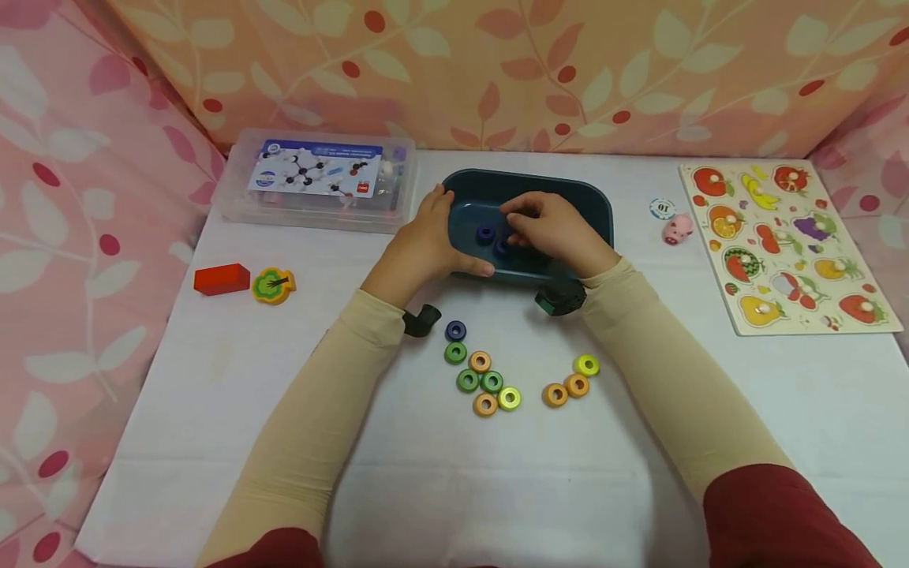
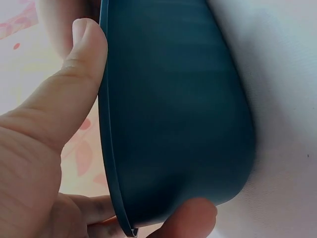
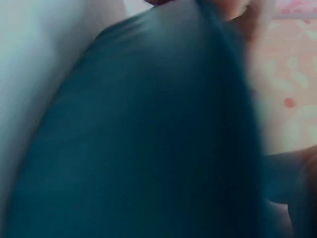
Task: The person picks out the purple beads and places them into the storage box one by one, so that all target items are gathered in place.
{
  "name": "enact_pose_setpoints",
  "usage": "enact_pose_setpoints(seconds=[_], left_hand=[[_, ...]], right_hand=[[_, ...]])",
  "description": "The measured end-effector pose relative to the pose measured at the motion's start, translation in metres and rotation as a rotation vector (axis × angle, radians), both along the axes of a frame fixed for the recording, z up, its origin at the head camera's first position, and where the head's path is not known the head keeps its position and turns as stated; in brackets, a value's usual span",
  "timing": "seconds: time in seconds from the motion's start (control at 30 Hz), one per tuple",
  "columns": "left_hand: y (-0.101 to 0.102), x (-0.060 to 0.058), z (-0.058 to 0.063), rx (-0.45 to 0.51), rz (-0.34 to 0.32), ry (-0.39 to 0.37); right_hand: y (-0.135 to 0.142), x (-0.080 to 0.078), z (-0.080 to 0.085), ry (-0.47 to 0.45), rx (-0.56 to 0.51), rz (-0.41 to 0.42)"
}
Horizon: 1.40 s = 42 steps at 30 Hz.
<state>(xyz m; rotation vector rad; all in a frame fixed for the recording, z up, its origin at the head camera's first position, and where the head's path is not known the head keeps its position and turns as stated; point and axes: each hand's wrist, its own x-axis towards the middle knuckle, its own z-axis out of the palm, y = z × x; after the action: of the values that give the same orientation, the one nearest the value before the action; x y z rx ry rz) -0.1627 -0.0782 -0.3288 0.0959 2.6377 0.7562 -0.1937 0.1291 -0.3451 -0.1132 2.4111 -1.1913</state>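
Note:
A dark teal basin [image 1: 529,183] stands at the back middle of the table. My left hand [image 1: 424,246] holds its left end, the thumb [image 2: 81,64] along the near rim and the fingers round the corner. In the left wrist view, one fingertip [image 2: 193,218] shows outside the wall. My right hand [image 1: 557,230] reaches in over the near rim, its fingers loosely bent and nothing visible between them. Below its fingertips lies a purple ring [image 1: 501,247], partly hidden; another purple ring [image 1: 485,233] rests to its left. Blur fills the right wrist view, mostly with the basin wall.
Nearer me lie a purple ring [image 1: 455,331] and several green, orange and yellow rings [image 1: 491,383], with a smaller group [image 1: 577,385] to the right. A clear plastic case [image 1: 319,177], red block [image 1: 222,279] and tree piece [image 1: 273,285] are left; a pig figure [image 1: 677,229] and fruit puzzle board [image 1: 781,244] are right.

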Motion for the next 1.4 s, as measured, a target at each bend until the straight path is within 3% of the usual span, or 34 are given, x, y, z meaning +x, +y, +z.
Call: enact_pose_setpoints(seconds=[0.13, 0.27, 0.37, 0.5, 0.77, 1.1, 1.23, 1.4], left_hand=[[0.000, 0.000, -0.002, 0.003, 0.001, 0.002], [-0.001, -0.001, -0.003, 0.004, -0.007, 0.014], [-0.003, -0.003, -0.003, 0.000, -0.020, 0.015], [-0.003, -0.005, -0.003, -0.005, -0.031, 0.014], [-0.004, -0.005, -0.002, -0.004, -0.042, 0.019], [-0.004, -0.006, -0.003, -0.008, -0.043, 0.015], [-0.003, -0.005, -0.002, -0.019, -0.038, 0.012], [-0.002, -0.004, -0.001, -0.022, -0.033, 0.016]], right_hand=[[0.005, 0.028, 0.013, -0.010, -0.031, 0.084], [-0.002, 0.062, 0.019, 0.001, -0.054, 0.294], [-0.015, 0.077, 0.009, 0.044, -0.035, 0.441], [-0.033, 0.082, -0.011, 0.132, 0.005, 0.538], [-0.048, 0.080, -0.027, 0.218, 0.020, 0.571], [-0.045, 0.080, -0.034, 0.164, 0.049, 0.584], [-0.037, 0.084, -0.024, 0.158, 0.060, 0.605], [-0.014, 0.084, 0.011, 0.153, 0.096, 0.568]])
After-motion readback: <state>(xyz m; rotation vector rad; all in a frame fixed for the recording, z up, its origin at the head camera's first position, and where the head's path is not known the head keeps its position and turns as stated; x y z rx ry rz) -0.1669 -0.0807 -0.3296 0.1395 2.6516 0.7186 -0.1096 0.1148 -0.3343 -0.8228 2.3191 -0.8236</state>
